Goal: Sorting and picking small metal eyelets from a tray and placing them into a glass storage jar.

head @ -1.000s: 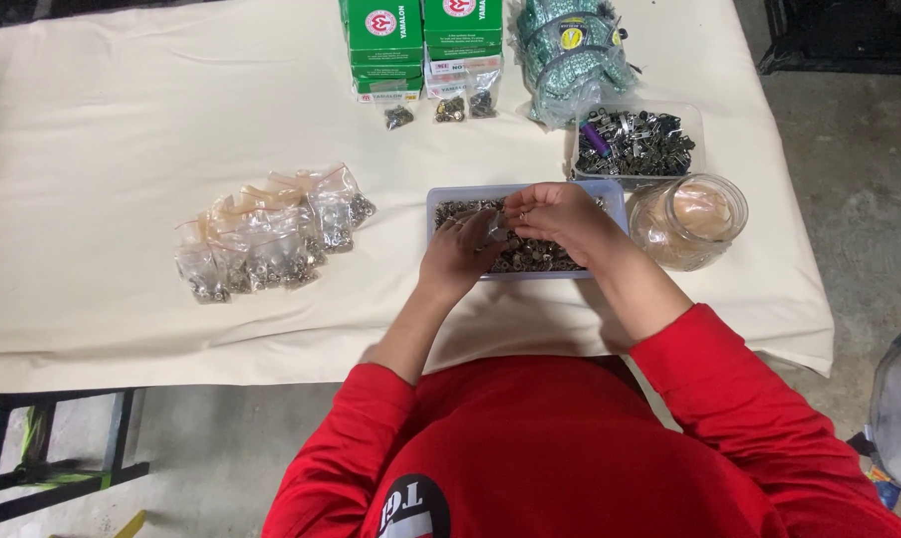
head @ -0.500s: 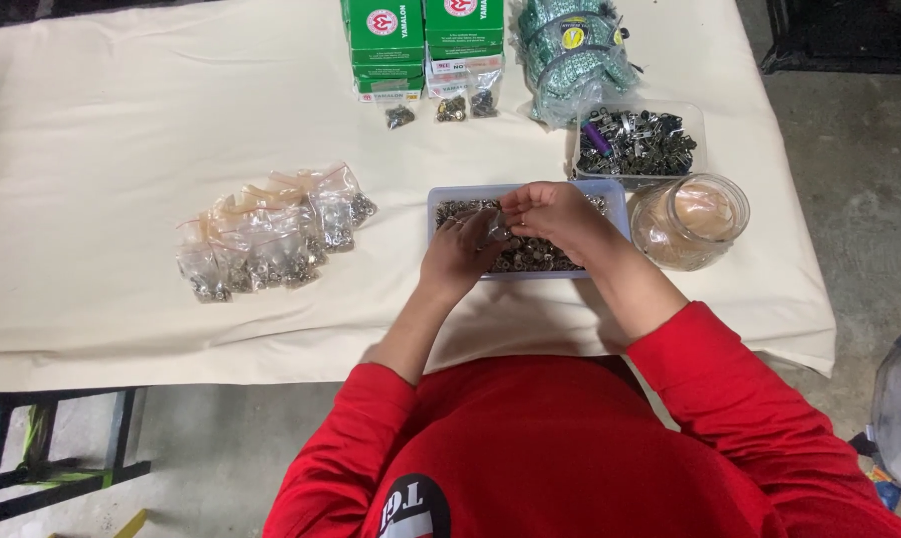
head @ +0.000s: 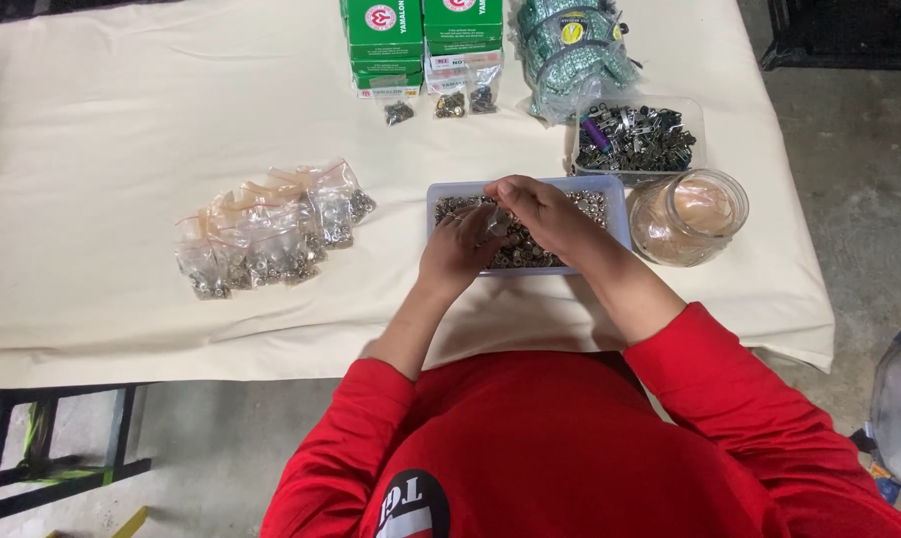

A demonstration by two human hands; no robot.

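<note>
Nothing has shifted much since the earlier frame: both hands stay together over the shallow white tray [head: 610, 189] of small metal parts [head: 525, 249], only their fingers working slightly. Left hand [head: 457, 251] lies palm down on the tray's near-left part, fingers curled toward a small clear bag [head: 497, 221] pinched between the two hands. Right hand [head: 540, 214] arches over the tray's middle, fingers bent and closed on the bag's top; how firmly, I cannot tell. Both forearms angle in from red sleeves [head: 729, 399] at the tabletop's [head: 122, 130] near edge.

Just right of the tray stands a clear jar [head: 691, 214], close to the right forearm. Behind lies a second tray of dark parts [head: 638, 139]. Filled little bags [head: 266, 234] sit well left, with open cloth between them and the tray. Green boxes [head: 420, 40] line the far edge.
</note>
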